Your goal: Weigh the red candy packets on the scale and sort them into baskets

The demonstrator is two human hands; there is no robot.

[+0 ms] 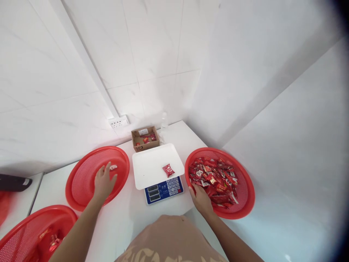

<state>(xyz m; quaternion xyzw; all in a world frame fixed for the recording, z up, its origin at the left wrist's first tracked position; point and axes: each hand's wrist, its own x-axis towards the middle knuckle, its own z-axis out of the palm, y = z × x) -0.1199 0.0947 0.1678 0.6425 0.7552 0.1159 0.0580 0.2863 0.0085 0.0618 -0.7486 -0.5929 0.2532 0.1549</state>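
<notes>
Over the red basket (81,178) on the left, my left hand (104,182) hovers with its fingers apart and nothing held. A small packet (113,167) lies in that basket beside my fingertips. My right hand (201,198) grips the near left rim of the right basket (247,196), which is filled with red wrapped packets (215,180). Between the baskets stands a scale (163,191) with a blue keypad and a white tray (149,163). One red packet (168,170) rests on the tray's right side.
Behind the tray is a cardboard box (145,145) with a few red packets, next to a clear bottle (164,120). Another red basket (16,233) with packets stands at the lower left. A black object (13,182) lies at the far left. Walls border the table.
</notes>
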